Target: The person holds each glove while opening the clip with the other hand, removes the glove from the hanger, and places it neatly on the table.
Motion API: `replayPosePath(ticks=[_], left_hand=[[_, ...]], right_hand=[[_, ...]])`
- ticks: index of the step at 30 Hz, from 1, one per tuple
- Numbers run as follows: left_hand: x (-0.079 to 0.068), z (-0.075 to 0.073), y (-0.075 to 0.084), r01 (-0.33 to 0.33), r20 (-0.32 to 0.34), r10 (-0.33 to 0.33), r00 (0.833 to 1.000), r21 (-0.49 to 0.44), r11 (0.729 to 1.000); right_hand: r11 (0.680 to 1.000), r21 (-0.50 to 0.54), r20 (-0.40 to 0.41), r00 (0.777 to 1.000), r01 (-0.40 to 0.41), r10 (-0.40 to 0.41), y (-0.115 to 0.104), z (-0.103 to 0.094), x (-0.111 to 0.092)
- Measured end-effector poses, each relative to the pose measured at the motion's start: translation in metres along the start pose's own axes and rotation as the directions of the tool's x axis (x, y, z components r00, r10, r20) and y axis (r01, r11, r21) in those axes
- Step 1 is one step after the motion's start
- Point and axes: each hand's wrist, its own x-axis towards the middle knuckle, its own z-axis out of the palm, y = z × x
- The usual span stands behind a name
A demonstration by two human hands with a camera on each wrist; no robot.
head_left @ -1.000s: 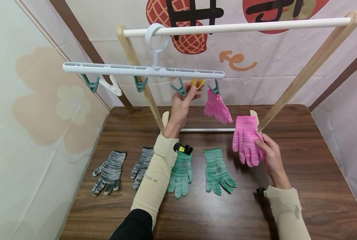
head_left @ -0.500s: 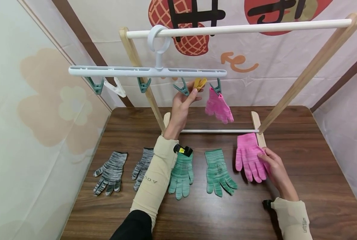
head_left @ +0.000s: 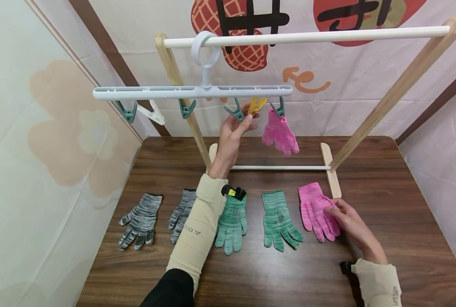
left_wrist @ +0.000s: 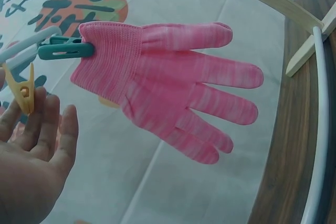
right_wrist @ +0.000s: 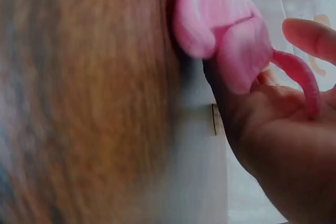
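My left hand (head_left: 232,134) is raised below the hanger, its thumb and fingers pinching a yellow clip (head_left: 255,105). Beside it, a pink glove (left_wrist: 173,77) hangs by its cuff from a green clip (left_wrist: 65,49), fingers spread and not touched by the hand. Low over the table at the right, my right hand (head_left: 352,226) holds a second pink glove (head_left: 317,211) by its side edge, thumb on top. In the right wrist view, this glove's fingers (right_wrist: 244,51) droop over the hand. Whether the glove touches the table is unclear.
A pale hanger (head_left: 151,92) with several clips hangs from the white rail (head_left: 327,36) of a wooden stand. On the table (head_left: 266,281) lie two green gloves (head_left: 279,221) and two grey gloves (head_left: 143,221); the left sleeve partly covers one of each colour.
My right hand has lowered the second pink glove from near the stand's foot toward the table. The left hand stays at the yellow clip while the hanger appears slightly farther right.
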Motion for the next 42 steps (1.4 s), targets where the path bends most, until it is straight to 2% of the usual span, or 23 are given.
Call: replayPosePath(ticks=[4, 9, 13, 21, 28, 32, 35, 37, 42], left_hand=[[-0.002, -0.001, 0.000, 0.004, 0.001, -0.004, 1.000, -0.001, 1.000], [-0.003, -0.004, 0.000, 0.014, -0.007, -0.015, 1.000, -0.004, 1.000], [-0.005, -0.006, -0.001, 0.009, -0.018, -0.010, 1.000, -0.020, 1.000], [-0.020, -0.018, -0.008, -0.006, -0.112, 0.000, 0.994, -0.057, 0.998], [-0.037, -0.028, -0.006, -0.070, -0.162, 0.068, 0.985, -0.010, 0.997], [-0.046, -0.032, -0.002, -0.098, -0.247, 0.110, 0.963, 0.061, 0.993], [-0.052, -0.036, -0.001, -0.111, -0.318, 0.144, 0.937, 0.120, 0.987], [-0.055, -0.041, -0.002, -0.115, -0.364, 0.166, 0.917, 0.157, 0.981], [-0.062, -0.050, -0.008, -0.111, -0.483, 0.207, 0.851, 0.219, 0.969]], right_hand=[[0.992, -0.121, -0.027, 0.999, -0.022, 0.018, -0.004, 0.002, 0.000], [0.964, -0.262, -0.052, 0.998, -0.034, 0.021, -0.007, 0.002, -0.001], [0.944, -0.329, -0.068, 0.998, -0.039, 0.018, -0.008, 0.002, -0.003], [0.950, -0.312, -0.051, 0.999, -0.025, 0.009, -0.004, 0.002, -0.002], [0.951, -0.307, -0.055, 0.998, -0.026, 0.009, -0.003, 0.002, -0.003], [0.952, -0.307, -0.061, 0.998, -0.005, -0.014, -0.003, 0.002, -0.003], [0.951, -0.308, -0.064, 0.998, -0.003, -0.018, -0.003, 0.002, -0.004], [0.950, -0.312, -0.065, 0.998, -0.007, -0.015, -0.003, 0.002, -0.004], [0.949, -0.316, -0.061, 0.998, -0.011, -0.009, -0.002, 0.003, -0.004]])
